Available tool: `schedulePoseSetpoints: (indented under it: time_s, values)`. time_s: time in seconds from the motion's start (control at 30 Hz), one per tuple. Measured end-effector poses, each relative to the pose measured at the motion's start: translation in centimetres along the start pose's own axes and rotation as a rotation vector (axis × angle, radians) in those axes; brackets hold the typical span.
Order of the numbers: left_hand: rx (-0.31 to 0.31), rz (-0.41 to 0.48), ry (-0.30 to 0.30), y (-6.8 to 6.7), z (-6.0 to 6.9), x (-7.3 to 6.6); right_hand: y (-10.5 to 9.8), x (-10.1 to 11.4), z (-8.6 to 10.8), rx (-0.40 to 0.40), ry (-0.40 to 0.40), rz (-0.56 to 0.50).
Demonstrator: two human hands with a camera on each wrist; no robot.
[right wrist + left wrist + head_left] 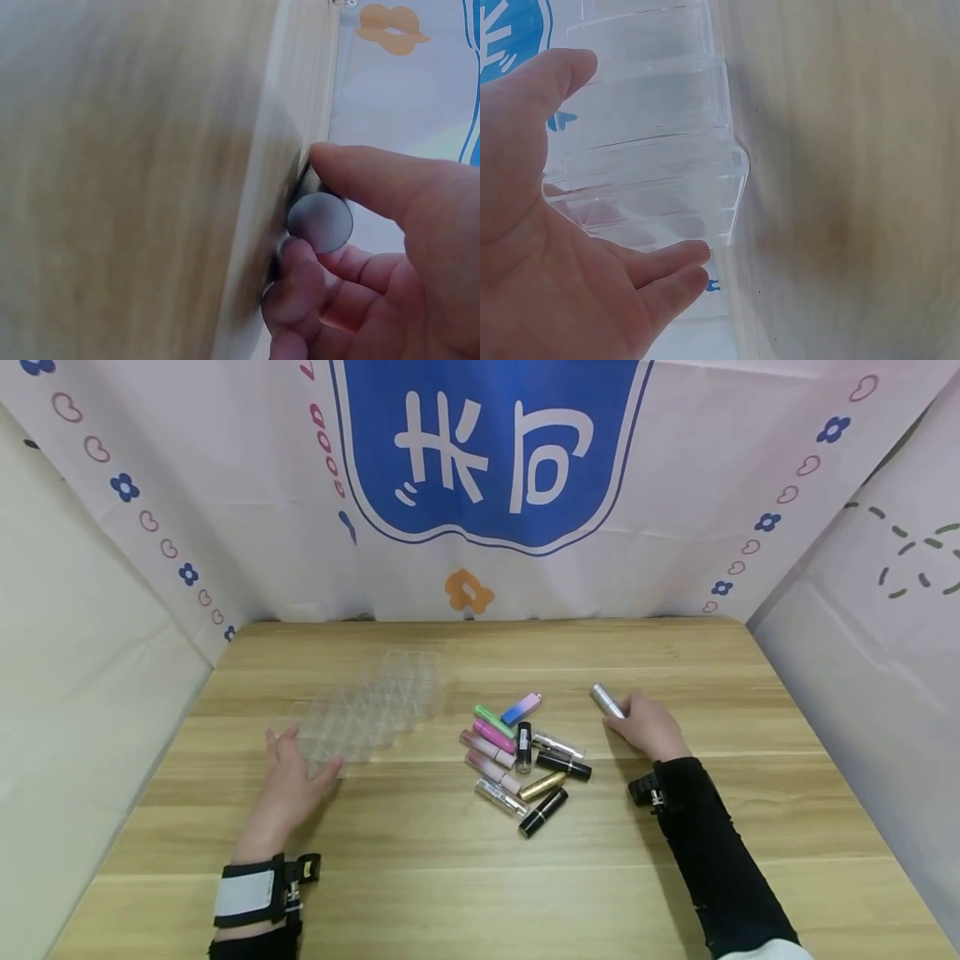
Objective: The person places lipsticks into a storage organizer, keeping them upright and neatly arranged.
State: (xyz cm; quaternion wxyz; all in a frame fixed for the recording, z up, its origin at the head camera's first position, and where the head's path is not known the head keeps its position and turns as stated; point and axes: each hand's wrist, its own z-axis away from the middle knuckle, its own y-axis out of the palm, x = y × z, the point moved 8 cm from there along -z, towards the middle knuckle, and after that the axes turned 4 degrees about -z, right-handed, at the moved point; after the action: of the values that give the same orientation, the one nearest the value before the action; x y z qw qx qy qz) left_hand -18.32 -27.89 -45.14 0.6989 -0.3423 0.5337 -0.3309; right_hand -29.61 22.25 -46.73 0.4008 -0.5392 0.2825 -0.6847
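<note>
Left hand (285, 789) at a clear box (367, 714) left of middle, right hand (652, 727) on a silver tube (604, 698).
Lower left, the left hand spreads wide; the box's see-through edges are hard to see. Small tubes (523, 747) lie mid-frame. Right of them, the right hand pinches the tube, hiding its near end. Up top, a blue sign (495, 452) is cut off.

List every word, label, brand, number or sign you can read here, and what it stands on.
"GOOD": red letters up the cloth; another character above is cut off.
Two big white characters on the blue shield: inverted, not surely readable.
Marks on the black tubes: too small to read.
Silver tube, clear box: no legible text.
</note>
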Motion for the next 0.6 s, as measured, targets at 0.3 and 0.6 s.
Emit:
schedulePoseSetpoints:
  time_s: [0.3, 0.6]
  values:
    - [0.02, -0.012, -0.008, 0.24, -0.09, 0.05, -0.24, -0.05, 0.31, 0.008, 0.01, 0.028]
    - [0.013, 0.001, 0.046, -0.11, -0.07, 0.14, -0.22, -0.19, 0.31, 0.02, 0.012, 0.023]
